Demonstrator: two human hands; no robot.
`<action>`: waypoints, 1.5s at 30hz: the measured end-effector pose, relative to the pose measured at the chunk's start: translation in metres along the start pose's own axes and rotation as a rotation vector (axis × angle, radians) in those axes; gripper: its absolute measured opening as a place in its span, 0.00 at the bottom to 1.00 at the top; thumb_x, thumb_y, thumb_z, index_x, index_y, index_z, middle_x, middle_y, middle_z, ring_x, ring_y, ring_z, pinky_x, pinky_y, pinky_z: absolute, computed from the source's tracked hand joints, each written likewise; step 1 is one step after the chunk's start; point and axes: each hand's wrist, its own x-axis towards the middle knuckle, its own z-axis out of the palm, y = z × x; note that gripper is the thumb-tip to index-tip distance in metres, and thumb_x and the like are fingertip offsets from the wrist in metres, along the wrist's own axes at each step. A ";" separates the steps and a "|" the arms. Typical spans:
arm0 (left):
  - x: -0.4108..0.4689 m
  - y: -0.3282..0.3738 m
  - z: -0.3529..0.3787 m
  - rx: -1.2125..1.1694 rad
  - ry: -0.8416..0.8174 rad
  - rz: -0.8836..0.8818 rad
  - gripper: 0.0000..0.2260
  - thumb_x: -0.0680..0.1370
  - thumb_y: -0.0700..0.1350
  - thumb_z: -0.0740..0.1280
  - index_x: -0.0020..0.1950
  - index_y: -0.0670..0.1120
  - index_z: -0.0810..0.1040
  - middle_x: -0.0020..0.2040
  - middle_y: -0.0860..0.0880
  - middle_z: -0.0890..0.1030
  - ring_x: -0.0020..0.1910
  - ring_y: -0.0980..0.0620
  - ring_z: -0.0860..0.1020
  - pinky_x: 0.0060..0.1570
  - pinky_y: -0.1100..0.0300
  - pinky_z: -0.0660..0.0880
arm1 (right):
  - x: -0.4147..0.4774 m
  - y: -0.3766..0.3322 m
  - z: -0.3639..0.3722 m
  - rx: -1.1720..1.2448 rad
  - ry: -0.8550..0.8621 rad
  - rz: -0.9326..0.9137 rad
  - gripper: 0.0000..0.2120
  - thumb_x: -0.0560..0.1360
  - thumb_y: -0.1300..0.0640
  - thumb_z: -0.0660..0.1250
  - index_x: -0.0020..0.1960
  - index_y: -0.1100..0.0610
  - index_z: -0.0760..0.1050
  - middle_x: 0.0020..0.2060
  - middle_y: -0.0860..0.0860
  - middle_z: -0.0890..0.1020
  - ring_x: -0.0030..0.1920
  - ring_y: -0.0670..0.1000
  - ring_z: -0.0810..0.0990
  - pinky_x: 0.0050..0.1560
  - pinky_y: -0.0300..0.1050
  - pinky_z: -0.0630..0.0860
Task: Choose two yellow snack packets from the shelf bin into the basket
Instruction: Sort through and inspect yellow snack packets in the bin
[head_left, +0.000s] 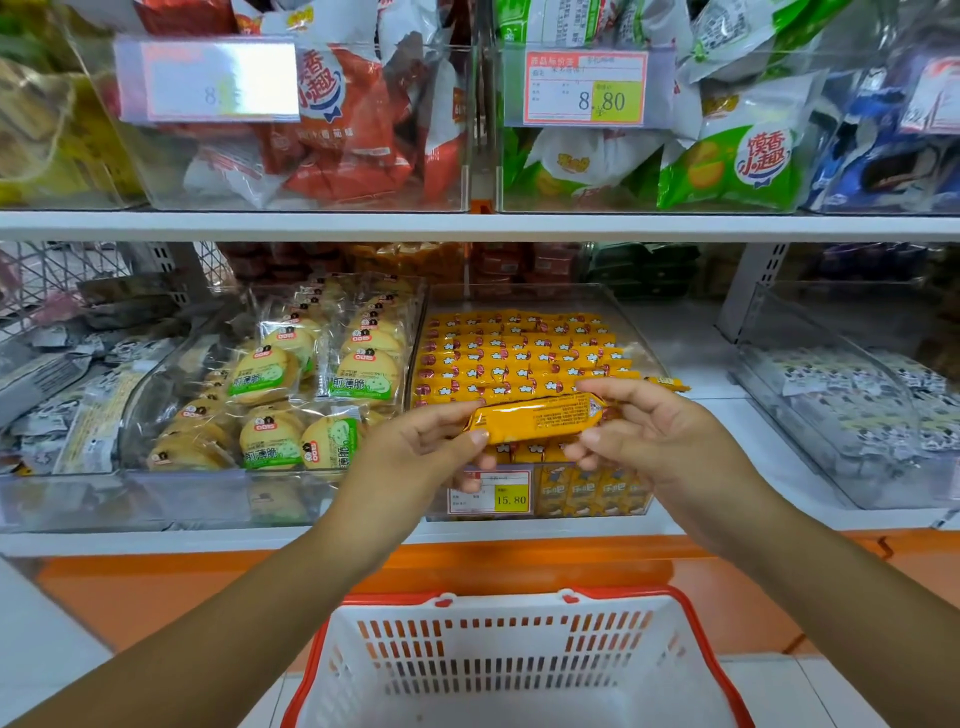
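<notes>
One yellow packet (535, 418) is pinched at its ends by left hand (415, 452) and right hand (644, 431), above the bin (524, 358) and basket (519, 660).

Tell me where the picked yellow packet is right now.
Head view, centre frame: the yellow packet is held between the left hand and right hand, in front of the clear bin, with the white basket below.

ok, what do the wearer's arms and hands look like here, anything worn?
Both are bare. The left hand and right hand have no gloves, and no rings show on the visible fingers. The left forearm and right forearm show no sleeves, watch or bands down to the frame's edge. The visible nails look short and unpainted.
</notes>
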 end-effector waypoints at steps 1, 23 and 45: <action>0.001 -0.001 0.001 0.045 -0.004 0.009 0.10 0.79 0.41 0.68 0.58 0.52 0.82 0.43 0.47 0.86 0.40 0.51 0.85 0.36 0.64 0.79 | 0.000 -0.002 0.001 -0.067 0.024 -0.019 0.18 0.72 0.59 0.72 0.61 0.51 0.77 0.40 0.55 0.87 0.39 0.51 0.85 0.43 0.38 0.80; 0.094 -0.012 0.071 1.134 -0.187 0.282 0.18 0.82 0.52 0.64 0.72 0.50 0.74 0.67 0.51 0.77 0.67 0.48 0.70 0.65 0.53 0.69 | 0.064 -0.026 -0.070 -1.035 0.043 -0.143 0.15 0.79 0.52 0.68 0.65 0.51 0.76 0.54 0.46 0.75 0.59 0.47 0.72 0.58 0.46 0.70; 0.093 -0.022 0.070 1.029 -0.104 0.311 0.17 0.80 0.52 0.67 0.70 0.54 0.75 0.64 0.53 0.79 0.65 0.51 0.72 0.60 0.58 0.69 | 0.072 -0.037 -0.084 -1.000 -0.141 0.025 0.17 0.62 0.32 0.69 0.50 0.32 0.74 0.48 0.30 0.76 0.51 0.25 0.73 0.43 0.25 0.66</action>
